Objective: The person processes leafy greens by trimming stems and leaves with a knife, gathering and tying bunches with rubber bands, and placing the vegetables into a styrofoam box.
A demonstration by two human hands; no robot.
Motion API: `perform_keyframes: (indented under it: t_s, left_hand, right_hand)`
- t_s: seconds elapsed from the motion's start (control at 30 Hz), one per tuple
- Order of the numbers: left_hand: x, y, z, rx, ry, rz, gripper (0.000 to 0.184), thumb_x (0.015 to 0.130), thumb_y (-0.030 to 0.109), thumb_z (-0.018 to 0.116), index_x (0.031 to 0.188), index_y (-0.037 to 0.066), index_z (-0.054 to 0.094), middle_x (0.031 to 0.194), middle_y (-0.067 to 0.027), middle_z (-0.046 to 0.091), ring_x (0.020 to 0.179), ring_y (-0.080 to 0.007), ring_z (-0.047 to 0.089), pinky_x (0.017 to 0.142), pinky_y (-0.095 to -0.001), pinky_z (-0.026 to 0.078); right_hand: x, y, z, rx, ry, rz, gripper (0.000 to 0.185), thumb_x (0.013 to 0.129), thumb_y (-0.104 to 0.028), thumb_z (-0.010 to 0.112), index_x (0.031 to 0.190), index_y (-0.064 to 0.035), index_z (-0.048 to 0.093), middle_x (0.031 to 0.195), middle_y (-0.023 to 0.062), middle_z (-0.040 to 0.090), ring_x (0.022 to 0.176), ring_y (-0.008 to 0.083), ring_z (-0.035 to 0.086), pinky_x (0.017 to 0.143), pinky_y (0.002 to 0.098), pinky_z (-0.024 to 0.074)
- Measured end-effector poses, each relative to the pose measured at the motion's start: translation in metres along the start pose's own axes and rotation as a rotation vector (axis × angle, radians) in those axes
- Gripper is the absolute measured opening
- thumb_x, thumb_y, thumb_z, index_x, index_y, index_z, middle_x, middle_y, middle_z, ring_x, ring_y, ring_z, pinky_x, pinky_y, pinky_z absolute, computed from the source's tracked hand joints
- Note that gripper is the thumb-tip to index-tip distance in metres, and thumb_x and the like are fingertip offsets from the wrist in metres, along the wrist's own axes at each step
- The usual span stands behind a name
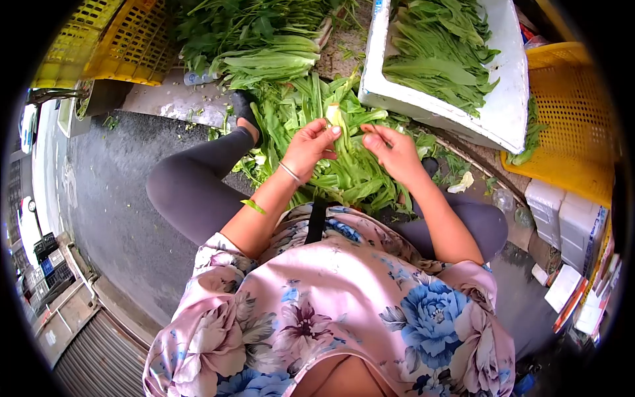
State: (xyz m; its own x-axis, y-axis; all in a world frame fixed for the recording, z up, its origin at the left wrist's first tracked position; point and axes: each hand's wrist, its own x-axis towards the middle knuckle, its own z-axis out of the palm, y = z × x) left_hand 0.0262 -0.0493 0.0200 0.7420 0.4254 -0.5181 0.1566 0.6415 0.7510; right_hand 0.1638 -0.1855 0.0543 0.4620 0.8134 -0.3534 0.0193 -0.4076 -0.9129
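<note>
My left hand (312, 149) is closed round a pale green leafy stalk (335, 118), its whitish cut end pointing up between thumb and fingers. To its right, my right hand (391, 151) pinches at a leaf, with thumb and forefinger together; its other fingers are curled. Beneath both hands lies a loose heap of green leaves (354, 173), spread between my legs. Past the heap, long leafy vegetables (271, 59) lie in a bunch. A scrap of leaf (253, 206) clings to my left forearm.
A white foam box (509, 106) with stacked leaves stands at upper right, beside a yellow crate (562, 112). More yellow crates (132, 40) are at upper left. White boxes (575, 225) stand at the right. A clear bottle (198, 78) lies near my foot.
</note>
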Motion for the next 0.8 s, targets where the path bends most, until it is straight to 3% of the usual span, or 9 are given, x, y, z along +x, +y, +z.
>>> perform_keyframes:
  t_s: [0.13, 0.17, 0.3, 0.4, 0.5, 0.6, 0.67, 0.7, 0.8]
  left_hand:
    - [-0.008, 0.003, 0.002, 0.186, -0.151, -0.013, 0.023, 0.082, 0.022, 0.062, 0.101, 0.009, 0.059, 0.076, 0.0066, 0.056, 0.064, -0.0019, 0.047, 0.06, -0.0193, 0.043]
    - [-0.01, 0.005, 0.0, 0.19, -0.212, -0.037, 0.029, 0.083, 0.021, 0.061, 0.108, 0.007, 0.057, 0.084, 0.0051, 0.059, 0.072, -0.0026, 0.049, 0.069, -0.0192, 0.041]
    - [-0.013, 0.005, 0.001, 0.174, -0.302, -0.023, 0.029, 0.084, 0.02, 0.059, 0.107, 0.002, 0.057, 0.094, 0.0019, 0.059, 0.088, -0.0058, 0.051, 0.08, -0.0206, 0.039]
    - [-0.013, 0.005, -0.002, 0.157, -0.324, -0.041, 0.027, 0.084, 0.019, 0.059, 0.107, 0.003, 0.057, 0.094, 0.002, 0.059, 0.087, -0.0054, 0.051, 0.08, -0.0208, 0.039]
    - [-0.011, 0.009, -0.013, 0.051, -0.389, -0.194, 0.028, 0.084, 0.016, 0.058, 0.108, 0.002, 0.057, 0.096, 0.0006, 0.06, 0.087, -0.0066, 0.053, 0.081, -0.0217, 0.04]
    - [-0.002, 0.004, -0.025, -0.134, -0.56, -0.277, 0.03, 0.084, 0.015, 0.057, 0.11, 0.001, 0.055, 0.099, -0.0022, 0.061, 0.087, -0.0089, 0.056, 0.079, -0.0228, 0.043]
    - [-0.002, 0.002, -0.023, -0.205, -0.526, -0.307, 0.031, 0.085, 0.018, 0.054, 0.109, -0.001, 0.054, 0.092, -0.0046, 0.06, 0.078, -0.0119, 0.056, 0.066, -0.0272, 0.047]
    - [0.0, -0.001, -0.021, -0.207, -0.525, -0.309, 0.031, 0.085, 0.018, 0.054, 0.109, -0.001, 0.054, 0.092, -0.0046, 0.06, 0.078, -0.0119, 0.056, 0.066, -0.0272, 0.047]
    - [0.006, -0.012, -0.013, -0.147, -0.367, -0.226, 0.023, 0.085, 0.016, 0.055, 0.102, 0.001, 0.057, 0.094, -0.0037, 0.06, 0.077, -0.0105, 0.057, 0.067, -0.025, 0.047]
  right_hand:
    - [-0.003, -0.011, -0.001, 0.15, -0.181, -0.027, 0.047, 0.088, -0.032, 0.052, 0.121, 0.0022, 0.046, 0.085, 0.0016, 0.057, 0.074, 0.0072, 0.05, 0.07, 0.0218, 0.0414]
    - [-0.002, -0.008, 0.001, 0.135, -0.194, -0.073, 0.049, 0.088, -0.029, 0.053, 0.125, 0.0013, 0.042, 0.086, 0.0009, 0.056, 0.074, 0.0071, 0.05, 0.069, 0.0216, 0.0415]
    - [0.001, -0.005, 0.003, 0.139, -0.193, -0.083, 0.049, 0.087, -0.026, 0.055, 0.126, -0.0004, 0.042, 0.087, 0.0009, 0.057, 0.073, 0.0067, 0.049, 0.069, 0.0211, 0.0414]
    - [-0.001, -0.015, -0.001, 0.093, -0.227, -0.022, 0.05, 0.085, -0.024, 0.058, 0.127, -0.0025, 0.042, 0.087, 0.0005, 0.058, 0.073, 0.007, 0.049, 0.07, 0.0213, 0.0417]
    - [0.001, -0.01, -0.006, 0.15, -0.309, 0.029, 0.048, 0.085, -0.023, 0.058, 0.127, -0.0054, 0.044, 0.082, -0.0028, 0.057, 0.064, 0.0037, 0.045, 0.06, 0.018, 0.0398]
    - [0.004, 0.001, -0.011, 0.352, -0.366, 0.197, 0.039, 0.085, -0.023, 0.058, 0.12, -0.0077, 0.052, 0.076, -0.0044, 0.056, 0.054, 0.001, 0.039, 0.048, 0.0158, 0.0334]
    - [0.004, 0.005, -0.013, 0.653, -0.35, 0.347, 0.027, 0.085, -0.023, 0.058, 0.109, -0.0096, 0.059, 0.071, -0.0049, 0.054, 0.047, 0.0008, 0.032, 0.04, 0.0162, 0.0261]
    - [0.003, 0.0, -0.011, 0.613, -0.289, 0.324, 0.023, 0.083, -0.026, 0.06, 0.097, -0.0074, 0.062, 0.07, -0.0036, 0.054, 0.047, 0.0026, 0.037, 0.039, 0.0175, 0.0273]
    - [0.005, -0.001, -0.003, 0.315, -0.12, 0.278, 0.027, 0.08, -0.029, 0.064, 0.091, -0.0046, 0.061, 0.07, -0.0033, 0.055, 0.049, 0.0029, 0.042, 0.039, 0.0172, 0.0271]
